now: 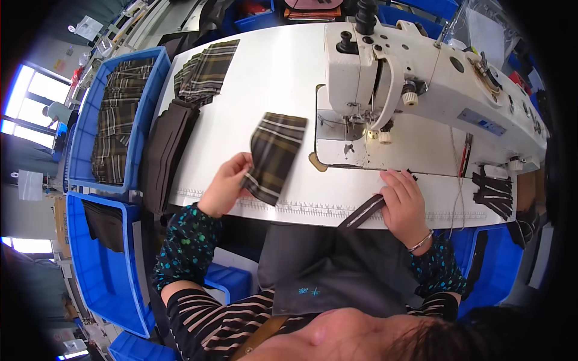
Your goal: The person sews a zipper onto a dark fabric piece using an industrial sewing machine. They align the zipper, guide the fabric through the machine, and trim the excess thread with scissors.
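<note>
My left hand [226, 183] pinches a cut piece of olive, dark and white plaid fabric [278, 156] by its left edge over the white sewing table. My right hand [400, 201] holds a dark zipper strip [364, 213] that slants down-left to the table's front edge. Just beyond it stands a white industrial sewing machine [439, 90], its needle area over a metal plate [337, 141]. At the table's left are a stack of plaid pieces [208, 66] and folded dark brown fabric [168, 153].
A blue bin of plaid pieces [129, 114] and one with dark fabric [108, 271] flank the left side; another bin [494, 274] is at lower right. Dark zippers [494, 195] and red-handled scissors or snips [465, 150] lie at the right. A distant person [60, 114] appears at far left.
</note>
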The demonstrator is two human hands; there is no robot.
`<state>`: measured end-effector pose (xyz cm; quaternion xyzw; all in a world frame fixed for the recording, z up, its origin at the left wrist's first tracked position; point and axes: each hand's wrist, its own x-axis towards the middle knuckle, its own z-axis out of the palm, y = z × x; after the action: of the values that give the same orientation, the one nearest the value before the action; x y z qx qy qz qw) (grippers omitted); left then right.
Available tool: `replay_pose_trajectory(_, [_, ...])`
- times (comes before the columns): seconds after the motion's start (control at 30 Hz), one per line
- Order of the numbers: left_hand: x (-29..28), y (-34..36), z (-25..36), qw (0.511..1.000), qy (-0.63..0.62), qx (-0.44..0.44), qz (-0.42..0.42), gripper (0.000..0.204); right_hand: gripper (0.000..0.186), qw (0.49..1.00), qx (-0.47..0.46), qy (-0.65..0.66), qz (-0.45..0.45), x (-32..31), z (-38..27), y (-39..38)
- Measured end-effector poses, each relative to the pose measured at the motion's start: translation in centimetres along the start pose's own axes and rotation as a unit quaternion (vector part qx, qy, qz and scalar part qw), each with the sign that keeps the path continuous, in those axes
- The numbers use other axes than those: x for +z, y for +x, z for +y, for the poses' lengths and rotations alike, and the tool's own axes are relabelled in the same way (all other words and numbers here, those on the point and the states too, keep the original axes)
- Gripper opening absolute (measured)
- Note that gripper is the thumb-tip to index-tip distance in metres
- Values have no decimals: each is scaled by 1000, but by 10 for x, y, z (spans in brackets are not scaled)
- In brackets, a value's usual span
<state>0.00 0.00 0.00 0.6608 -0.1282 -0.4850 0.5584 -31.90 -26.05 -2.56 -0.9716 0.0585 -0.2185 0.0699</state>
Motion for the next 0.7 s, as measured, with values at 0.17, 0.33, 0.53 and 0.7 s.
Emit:
replay_pose_trajectory(0.17, [26, -19, -36, 986, 97, 69, -118, 18, 35, 998, -51, 45, -5, -7, -32, 22])
replay_pose_trajectory(0.33, [66, -35, 0, 901, 390, 148, -118, 20, 37, 993, -90, 62, -42, 4, -44, 33])
replay_pose_trajectory(0.53, [87, -16, -10, 777, 523, 333, -107, 22, 17, 983, -116, 136, -37, 13, 1, 44])
replay_pose_trajectory(0.7, [117, 3, -5, 699, 577, 420, -43, 51, 24, 982, -166, 75, -53, 10, 35, 73])
